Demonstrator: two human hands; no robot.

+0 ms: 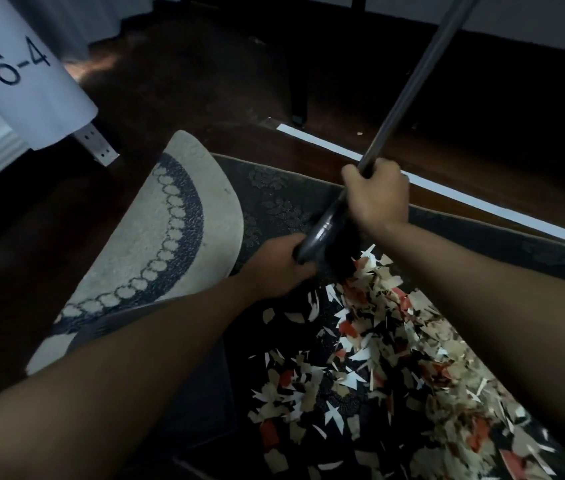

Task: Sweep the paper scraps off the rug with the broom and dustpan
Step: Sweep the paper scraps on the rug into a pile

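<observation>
A broom with a grey metal pole (pixel 412 88) slants down from the top right to its black lower part (pixel 322 233) over a dark patterned rug (pixel 274 188). My right hand (pixel 378 199) grips the pole just above the black part. My left hand (pixel 274 265) grips the black part from the left. The dark bristles (pixel 340 261) touch the top end of a thick spread of white, beige and red paper scraps (pixel 378 358), which runs toward the lower right. No dustpan can be made out.
A round beige mat with a dark ring pattern (pixel 156 237) lies partly over the dark rug's left side. A white sheet marked "6-4" (pixel 21 74) hangs at the top left. A white strip (pixel 464 195) and a dark furniture leg (pixel 298 98) are on the wooden floor beyond.
</observation>
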